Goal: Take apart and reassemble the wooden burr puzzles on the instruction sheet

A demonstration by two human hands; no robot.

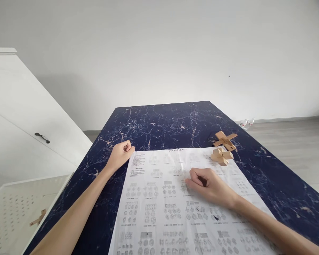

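A large white instruction sheet [175, 196], printed with rows of small diagrams and text, lies on the dark blue marbled table. My left hand [121, 154] rests as a loose fist at the sheet's upper left corner, its thumb side against the paper edge. Over the middle right of the sheet, my right hand [208, 184] is curled closed, and nothing shows in its fingers. Beyond it, a wooden burr puzzle [222, 156] sits on the sheet's upper right corner. Just behind that stands a wooden cross-shaped puzzle [224, 140] with a dark mark on one bar.
The table [162, 124] ends near a white wall. At left are a white cabinet [29, 117] and a perforated white surface [18, 209] with a small wooden piece [38, 217] on it. Clear plastic bottles [246, 123] are beyond the table's right edge.
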